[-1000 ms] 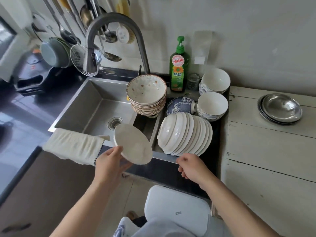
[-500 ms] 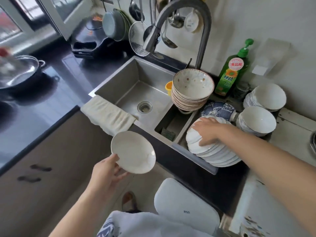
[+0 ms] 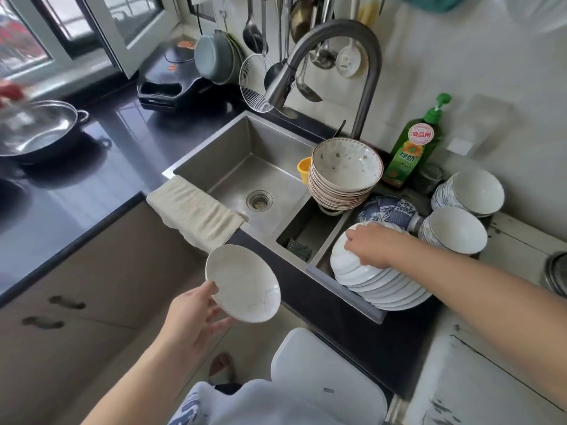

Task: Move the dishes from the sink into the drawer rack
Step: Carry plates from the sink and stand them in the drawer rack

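The right hand (image 3: 369, 246) has reached from the counter edge onto the row of white plates (image 3: 380, 280) at centre right, fingers curling over the front one. The left hand (image 3: 196, 320) pinches a shallow white plate (image 3: 242, 283) at lower centre, so another pickup looks underway.

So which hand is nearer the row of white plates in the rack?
Right. The right hand rests on the row of white plates; the left hand holds a separate plate out to their left, in front of the counter.

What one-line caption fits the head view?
Left hand holds a plate; right hand grips the plate stack.
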`<state>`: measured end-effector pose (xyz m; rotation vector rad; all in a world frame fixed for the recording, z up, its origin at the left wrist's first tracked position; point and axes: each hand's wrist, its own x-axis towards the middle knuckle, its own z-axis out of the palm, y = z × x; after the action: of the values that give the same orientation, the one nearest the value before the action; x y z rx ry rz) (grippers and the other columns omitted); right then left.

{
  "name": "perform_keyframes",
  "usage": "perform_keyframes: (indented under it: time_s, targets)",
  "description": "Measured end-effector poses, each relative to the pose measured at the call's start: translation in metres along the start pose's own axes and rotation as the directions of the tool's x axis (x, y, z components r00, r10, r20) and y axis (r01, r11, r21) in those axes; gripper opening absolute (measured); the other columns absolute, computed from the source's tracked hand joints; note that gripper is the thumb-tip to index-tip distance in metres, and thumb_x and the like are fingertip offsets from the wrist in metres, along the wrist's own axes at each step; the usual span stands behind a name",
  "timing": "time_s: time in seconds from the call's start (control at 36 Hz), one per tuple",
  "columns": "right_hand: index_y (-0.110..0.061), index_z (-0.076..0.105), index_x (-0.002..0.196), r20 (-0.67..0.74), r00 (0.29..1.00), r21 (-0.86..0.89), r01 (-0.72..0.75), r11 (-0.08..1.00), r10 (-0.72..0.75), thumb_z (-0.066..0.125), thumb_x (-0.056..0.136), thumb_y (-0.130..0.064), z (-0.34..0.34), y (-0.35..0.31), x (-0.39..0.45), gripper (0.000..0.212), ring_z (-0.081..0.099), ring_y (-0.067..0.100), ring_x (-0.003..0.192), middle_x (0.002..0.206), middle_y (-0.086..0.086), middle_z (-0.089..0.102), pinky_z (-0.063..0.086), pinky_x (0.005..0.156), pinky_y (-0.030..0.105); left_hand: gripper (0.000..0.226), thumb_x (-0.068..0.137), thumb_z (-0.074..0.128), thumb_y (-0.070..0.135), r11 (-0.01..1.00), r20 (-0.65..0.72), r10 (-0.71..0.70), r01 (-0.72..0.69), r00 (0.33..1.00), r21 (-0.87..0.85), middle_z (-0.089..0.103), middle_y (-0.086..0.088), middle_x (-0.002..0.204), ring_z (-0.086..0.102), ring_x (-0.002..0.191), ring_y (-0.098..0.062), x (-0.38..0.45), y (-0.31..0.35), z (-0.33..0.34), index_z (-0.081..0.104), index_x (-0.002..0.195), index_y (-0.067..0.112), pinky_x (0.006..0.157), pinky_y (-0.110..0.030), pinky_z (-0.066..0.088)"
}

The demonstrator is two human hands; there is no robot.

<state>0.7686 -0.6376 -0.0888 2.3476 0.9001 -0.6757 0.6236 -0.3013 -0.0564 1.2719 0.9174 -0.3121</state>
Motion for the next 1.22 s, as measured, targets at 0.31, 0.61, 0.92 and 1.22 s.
perform_keyframes:
  time_s: [0.31, 0.61, 0.92, 1.22]
  targets:
    - [-0.014, 0.053, 0.129, -0.122, 0.993, -0.042, -0.012, 0.999, 0.007, 0.062, 0.097, -0.03, 0.017, 0.012, -0.031, 0.037, 0.049, 0.026, 0.116, 0.131, 0.005, 0.049, 0.045, 0.099, 0.044, 0.017, 0.1, 0.058, 0.011, 1.0, 0.061, 0.001, -0.003, 0.998, 0.031, 0.069, -0.018, 0.12, 0.068, 0.109, -0.039, -0.006, 0.004, 0.019, 0.064, 0.112, 0.002, 0.088, -0.057, 0.058]
    - [-0.014, 0.054, 0.122, -0.257, 0.966, -0.032, -0.036, 0.999, 0.026, 0.056, 0.088, 0.002, 0.032, 0.001, -0.053, 0.037, 0.047, 0.029, 0.114, 0.126, 0.007, 0.049, 0.045, 0.096, 0.043, 0.02, 0.099, 0.056, 0.009, 0.999, 0.092, -0.01, 0.006, 0.996, 0.041, 0.07, -0.021, 0.118, 0.07, 0.108, -0.039, -0.01, 0.003, 0.039, 0.062, 0.116, 0.0, 0.088, -0.057, 0.059]
    - [-0.007, 0.065, 0.087, -0.495, 0.869, -0.085, -0.069, 0.994, 0.018, 0.081, 0.059, 0.004, 0.047, -0.001, -0.066, 0.035, 0.06, 0.033, 0.079, 0.1, 0.015, 0.06, 0.053, 0.059, 0.046, 0.02, 0.099, 0.058, 0.01, 0.998, 0.107, 0.001, -0.007, 0.994, 0.06, 0.07, -0.021, 0.117, 0.07, 0.107, -0.038, -0.009, 0.008, 0.044, 0.062, 0.116, 0.0, 0.088, -0.057, 0.059]
    - [-0.004, 0.064, 0.11, -0.623, 0.768, 0.041, -0.16, 0.986, 0.15, 0.059, 0.08, 0.004, 0.028, -0.009, -0.092, 0.031, 0.059, 0.033, 0.095, 0.103, 0.013, 0.058, 0.053, 0.087, 0.049, 0.026, 0.099, 0.06, 0.011, 0.999, 0.114, -0.04, 0.037, 0.993, 0.027, 0.069, -0.022, 0.119, 0.071, 0.105, -0.038, -0.001, 0.003, 0.045, 0.058, 0.123, 0.002, 0.085, -0.056, 0.06]
